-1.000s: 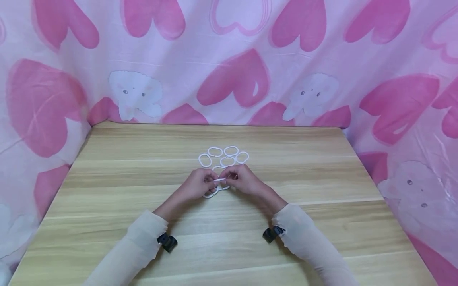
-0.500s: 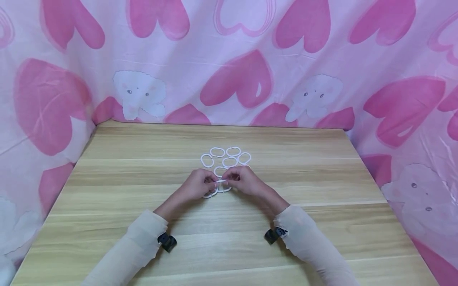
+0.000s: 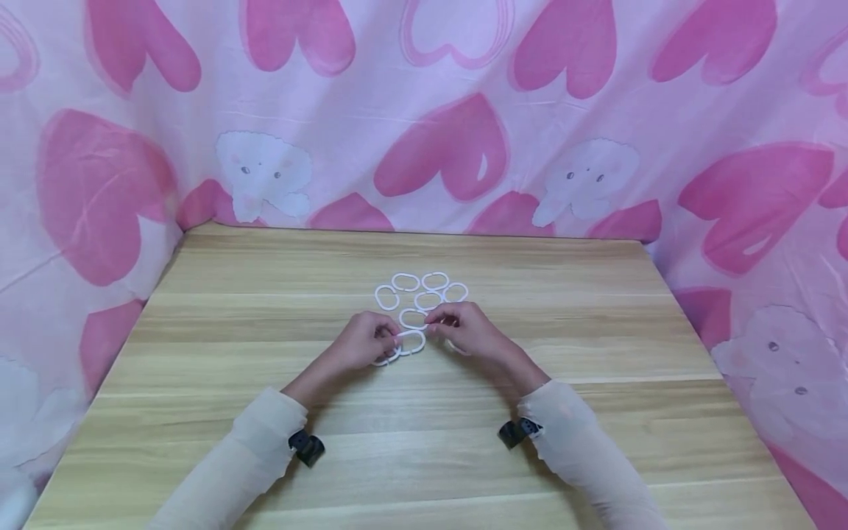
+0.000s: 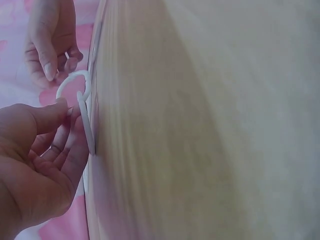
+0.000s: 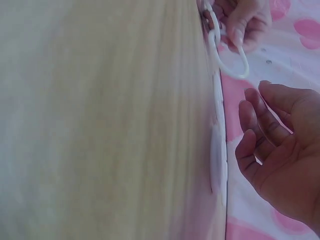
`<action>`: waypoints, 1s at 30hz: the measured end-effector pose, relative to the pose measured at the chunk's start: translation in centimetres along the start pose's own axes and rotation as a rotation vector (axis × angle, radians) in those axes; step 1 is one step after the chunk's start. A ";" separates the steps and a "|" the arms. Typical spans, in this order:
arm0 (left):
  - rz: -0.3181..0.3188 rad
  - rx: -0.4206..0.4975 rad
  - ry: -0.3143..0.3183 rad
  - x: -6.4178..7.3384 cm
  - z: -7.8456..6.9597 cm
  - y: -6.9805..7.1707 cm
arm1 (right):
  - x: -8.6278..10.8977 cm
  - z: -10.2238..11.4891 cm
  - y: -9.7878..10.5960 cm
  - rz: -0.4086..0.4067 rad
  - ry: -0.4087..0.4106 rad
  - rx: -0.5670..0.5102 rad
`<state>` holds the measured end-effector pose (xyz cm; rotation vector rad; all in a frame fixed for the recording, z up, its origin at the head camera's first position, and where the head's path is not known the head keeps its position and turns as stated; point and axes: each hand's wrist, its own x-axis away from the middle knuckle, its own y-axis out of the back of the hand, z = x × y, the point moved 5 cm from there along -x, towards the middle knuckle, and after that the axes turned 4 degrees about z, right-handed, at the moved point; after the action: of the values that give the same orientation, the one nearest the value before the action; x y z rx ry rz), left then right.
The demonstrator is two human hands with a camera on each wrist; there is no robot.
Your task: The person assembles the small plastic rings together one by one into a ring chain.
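Note:
My left hand (image 3: 363, 342) pinches a white plastic oval link (image 3: 422, 343) by one end between thumb and fingers. In the left wrist view that link hooks through a second white link (image 4: 87, 125), which hangs down by the fingers. Part of the joined links is hidden behind the left hand. Facing it, my right hand (image 3: 473, 331) has loosely bent fingers with nothing between them. A gap separates its fingertips from the held link (image 5: 245, 65) in the right wrist view. Another link (image 3: 457, 348) lies partly under the right hand.
Several loose white links, among them an oval link (image 3: 394, 282) at the back, lie flat just beyond the hands. They rest on a wood-grain table (image 3: 411, 456). A pink heart-patterned curtain (image 3: 318, 147) borders the table at the back and sides.
My right hand has let go of the pinched link and moved a little to the right. The left hand still holds the link, now tipped so its oval shows. The head view has shifted slightly.

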<state>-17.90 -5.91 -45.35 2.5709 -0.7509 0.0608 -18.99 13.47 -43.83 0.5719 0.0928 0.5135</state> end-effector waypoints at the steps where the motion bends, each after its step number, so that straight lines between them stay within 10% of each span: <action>1: -0.003 0.002 0.004 0.0 0.0 0.1 | 0.0 0.0 0.3 -0.010 -0.001 0.004; 30: -0.020 0.075 0.072 0.6 1.0 1.0 | 0.2 -3.8 6.0 -0.163 -0.092 0.066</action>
<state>-17.99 -7.42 -45.70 2.6309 -0.7087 0.1774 -22.30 19.73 -43.80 0.6458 0.0684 0.3259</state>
